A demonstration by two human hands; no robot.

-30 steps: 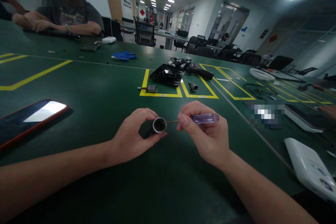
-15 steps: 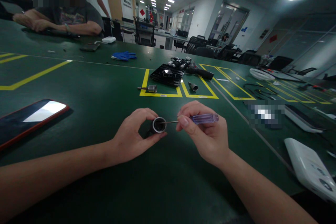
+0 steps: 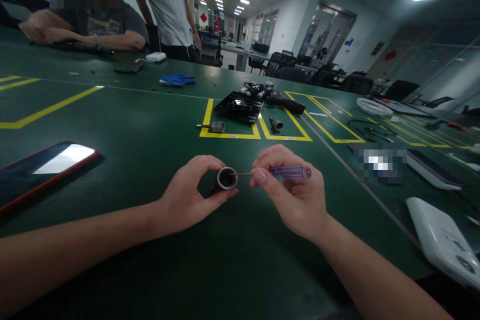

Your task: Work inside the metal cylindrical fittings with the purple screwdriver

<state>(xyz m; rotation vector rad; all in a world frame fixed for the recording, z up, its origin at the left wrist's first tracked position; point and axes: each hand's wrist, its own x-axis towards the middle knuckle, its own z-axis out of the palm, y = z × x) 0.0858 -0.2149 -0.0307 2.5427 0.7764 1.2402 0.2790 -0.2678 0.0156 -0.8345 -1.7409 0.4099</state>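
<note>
Between thumb and fingers, my left hand [image 3: 193, 190] grips a short dark cylinder with a metal rim [image 3: 227, 179], its open end turned towards me and to the right. My right hand [image 3: 290, 190] is closed around the purple see-through handle of a screwdriver [image 3: 290, 173]. The thin shaft points left, and its tip reaches into the mouth of the cylinder; what it touches inside is hidden. Beyond my hands, a metal cylinder with a thin rod [image 3: 215, 127] and a small cone-shaped metal part [image 3: 276, 124] lie within yellow tape outlines.
A black shiny bag [image 3: 240, 106] with metal parts lies further back, beside a blue glove [image 3: 177, 79]. A phone [image 3: 45, 172] rests at left; a white device [image 3: 442, 240] is at right. Across the table one person sits [image 3: 97, 30] and another stands [image 3: 165, 10].
The screwdriver has shifted very slightly left with my right hand. My left hand and the cylinder stay nearly still. In the background, the standing person has moved right, into fuller view.
</note>
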